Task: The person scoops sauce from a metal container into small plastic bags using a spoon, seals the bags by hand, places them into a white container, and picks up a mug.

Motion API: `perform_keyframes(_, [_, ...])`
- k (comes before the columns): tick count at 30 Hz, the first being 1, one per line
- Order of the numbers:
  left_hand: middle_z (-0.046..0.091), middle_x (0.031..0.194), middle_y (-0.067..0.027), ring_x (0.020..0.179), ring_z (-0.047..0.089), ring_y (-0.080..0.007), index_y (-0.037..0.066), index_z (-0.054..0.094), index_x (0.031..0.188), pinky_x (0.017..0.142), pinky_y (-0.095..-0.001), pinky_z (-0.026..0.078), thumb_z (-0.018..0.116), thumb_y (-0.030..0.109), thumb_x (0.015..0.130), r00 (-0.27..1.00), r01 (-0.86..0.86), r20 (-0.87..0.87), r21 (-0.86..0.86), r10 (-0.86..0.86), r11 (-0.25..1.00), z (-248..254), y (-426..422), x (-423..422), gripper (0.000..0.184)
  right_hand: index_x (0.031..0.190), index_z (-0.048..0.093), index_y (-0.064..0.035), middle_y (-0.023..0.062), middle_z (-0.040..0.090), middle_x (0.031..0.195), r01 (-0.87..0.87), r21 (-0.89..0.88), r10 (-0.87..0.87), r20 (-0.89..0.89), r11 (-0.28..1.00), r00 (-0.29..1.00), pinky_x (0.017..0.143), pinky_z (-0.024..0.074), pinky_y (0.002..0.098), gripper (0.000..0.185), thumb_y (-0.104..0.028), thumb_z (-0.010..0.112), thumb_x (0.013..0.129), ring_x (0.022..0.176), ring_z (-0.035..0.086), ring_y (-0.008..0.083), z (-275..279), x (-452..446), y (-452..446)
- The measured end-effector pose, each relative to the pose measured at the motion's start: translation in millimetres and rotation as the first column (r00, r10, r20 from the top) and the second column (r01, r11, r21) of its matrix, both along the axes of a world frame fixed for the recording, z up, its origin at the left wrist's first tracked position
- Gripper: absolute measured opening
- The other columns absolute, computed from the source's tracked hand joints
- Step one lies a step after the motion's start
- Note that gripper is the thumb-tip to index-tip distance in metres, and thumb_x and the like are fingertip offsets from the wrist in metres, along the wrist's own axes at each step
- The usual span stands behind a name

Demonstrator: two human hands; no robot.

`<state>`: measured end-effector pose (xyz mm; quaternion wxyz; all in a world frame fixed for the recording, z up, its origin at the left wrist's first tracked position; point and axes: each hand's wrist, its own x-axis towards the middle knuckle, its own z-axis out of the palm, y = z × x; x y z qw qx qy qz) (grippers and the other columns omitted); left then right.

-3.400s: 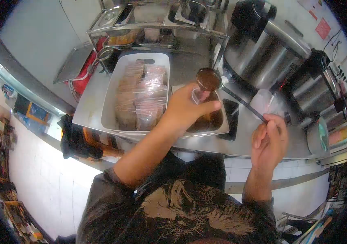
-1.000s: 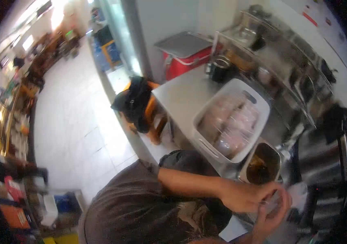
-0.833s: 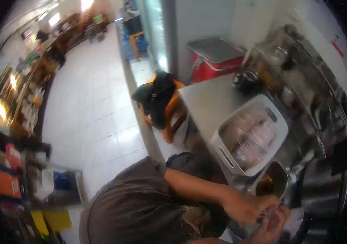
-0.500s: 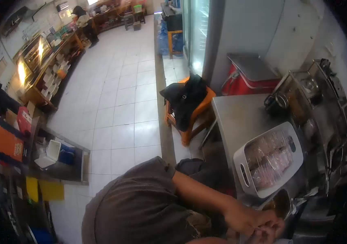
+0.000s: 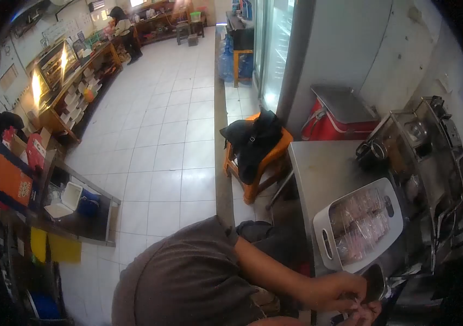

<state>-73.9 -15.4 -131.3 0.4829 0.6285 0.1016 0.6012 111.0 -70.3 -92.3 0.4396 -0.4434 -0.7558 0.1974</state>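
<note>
My left hand (image 5: pixel 337 290) is at the lower right, at the end of the bare arm coming out of a grey-brown sleeve. Its fingers are pinched together close to the fingers of my right hand (image 5: pixel 370 311), which are curled. A small pale pinkish bit shows between the two hands; its kind is unclear. Just above them stands a white plastic tub (image 5: pixel 326 239) with handle slots. Inside lie several pinkish packs (image 5: pixel 359 223) wrapped in clear plastic. A dark-looking metal container (image 5: pixel 374 280) sits right beside my fingers, partly hidden by them.
The tub rests on a steel table (image 5: pixel 318 168). A metal rack (image 5: pixel 421 146) with pots lines the right wall. Beyond are a red cooler box (image 5: pixel 334 122) and an orange stool (image 5: pixel 253 190) bearing a black bag (image 5: pixel 253 141). Far off, a person (image 5: pixel 125 35) stands at a counter.
The view has shifted slightly, so the surroundings sit a little lower. My hands stay together at the lower right, with the fingers slightly rearranged.
</note>
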Motion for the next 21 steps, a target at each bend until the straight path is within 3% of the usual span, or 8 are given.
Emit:
perform_keyframes(4, [0.058, 0.091, -0.0136, 0.083, 0.058, -0.0296, 0.0, 0.057, 0.093, 0.074, -0.0381, 0.046, 0.066, 0.009, 0.088, 0.998, -0.069, 0.007, 0.021, 0.069, 0.997, 1, -4, 4, 0.014, 0.109, 0.06, -0.0053, 0.0109, 0.059, 0.114, -0.011, 0.047, 0.012, -0.023, 0.999, 1.0, 0.102, 0.0361, 0.0403, 0.019, -0.021, 0.05, 0.106, 0.108, 0.051, 0.0221, -4, 5, 1])
perform_keyframes(11, [0.058, 0.089, -0.0132, 0.08, 0.058, -0.0293, -0.001, 0.057, 0.09, 0.072, -0.0382, 0.046, 0.065, 0.009, 0.09, 0.99, -0.124, 0.07, 0.01, 0.123, 0.992, 5, -12, 2, 0.013, 0.109, 0.065, -0.0051, 0.0093, 0.065, 0.114, 0.124, -0.122, -0.144, -0.173, 0.985, 0.974, 0.103, 0.0369, 0.0404, 0.025, -0.023, 0.047, 0.107, 0.104, 0.054, 0.0199, -16, 2, -11])
perform_keyframes(14, [0.058, 0.088, -0.0131, 0.08, 0.058, -0.0292, -0.001, 0.056, 0.089, 0.071, -0.0385, 0.046, 0.066, 0.01, 0.09, 0.985, -0.162, 0.063, -0.023, 0.164, 0.986, 6, -13, 3, 0.014, 0.107, 0.068, -0.0041, 0.0074, 0.07, 0.113, 0.131, -0.109, -0.157, -0.287, 0.985, 0.945, 0.106, 0.035, 0.0401, 0.032, -0.025, 0.044, 0.108, 0.102, 0.055, 0.0158, -27, -4, -7])
perform_keyframes(18, [0.057, 0.087, -0.0136, 0.079, 0.058, -0.0306, 0.0, 0.056, 0.087, 0.07, -0.0396, 0.046, 0.068, 0.01, 0.088, 0.997, -0.066, -0.053, -0.054, 0.063, 0.996, 7, -15, -2, 0.015, 0.103, 0.067, -0.0028, 0.0077, 0.07, 0.107, 0.234, 0.001, -0.233, -0.081, 0.972, 0.969, 0.105, 0.0366, 0.0405, 0.029, -0.022, 0.046, 0.107, 0.101, 0.056, 0.0163, -18, -8, -13])
perform_keyframes(21, [0.057, 0.085, -0.0141, 0.079, 0.058, -0.0323, 0.001, 0.056, 0.085, 0.069, -0.0406, 0.045, 0.068, 0.009, 0.086, 0.982, -0.182, -0.041, -0.009, 0.182, 0.983, 1, -13, 4, 0.015, 0.102, 0.065, -0.0028, 0.0076, 0.068, 0.1, 0.207, 0.144, -0.207, -0.017, 0.968, 0.978, 0.103, 0.0392, 0.0423, 0.024, -0.02, 0.048, 0.106, 0.103, 0.055, 0.0175, -19, -13, -7])
